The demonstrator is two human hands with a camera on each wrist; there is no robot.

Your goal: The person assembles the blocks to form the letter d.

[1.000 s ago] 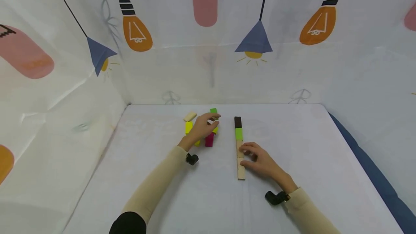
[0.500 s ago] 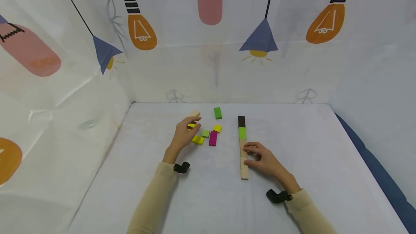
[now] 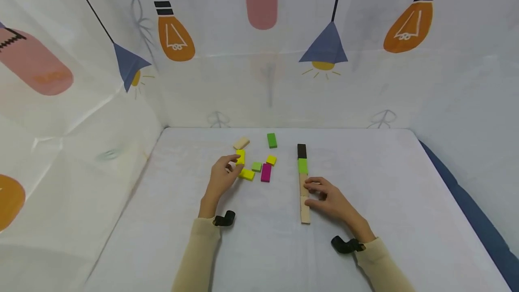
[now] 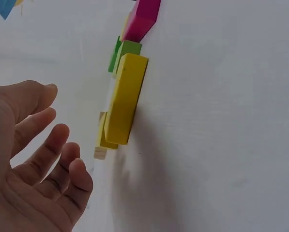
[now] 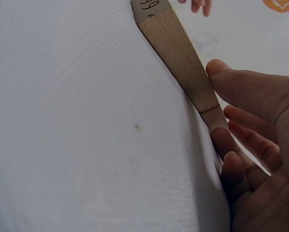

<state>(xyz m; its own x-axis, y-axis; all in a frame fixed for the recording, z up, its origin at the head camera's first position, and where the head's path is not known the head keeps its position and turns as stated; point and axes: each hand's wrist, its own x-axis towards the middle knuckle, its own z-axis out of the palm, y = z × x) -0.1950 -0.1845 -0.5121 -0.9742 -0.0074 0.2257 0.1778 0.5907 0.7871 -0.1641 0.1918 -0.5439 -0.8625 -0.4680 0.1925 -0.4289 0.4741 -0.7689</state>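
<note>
In the head view my left hand (image 3: 222, 178) is just left of two yellow blocks, an upper one (image 3: 241, 156) and a lower one (image 3: 248, 175). In the left wrist view its fingers are loosely bent and hold nothing, apart from the nearest yellow block (image 4: 127, 99). My right hand (image 3: 333, 202) rests against the right side of a straight row, with thumb and fingertips at two plain wooden blocks, the nearer one (image 3: 305, 213) and the one behind it (image 3: 303, 183). Further up the row lie a light green block (image 3: 302, 166) and a dark brown block (image 3: 302, 151).
Between the hands lie a magenta block (image 3: 266, 172), a small light green block (image 3: 257, 166) and a small yellow block (image 3: 271, 160). Farther back are a green block (image 3: 272, 140) and a plain wooden block (image 3: 241, 143). All are on a white table (image 3: 259, 247) before a lamp-patterned cloth.
My left hand has moved left and toward me, from over the coloured blocks to beside the yellow ones, uncovering the rest. The right hand stays at the row. The head view shifts slightly.
</note>
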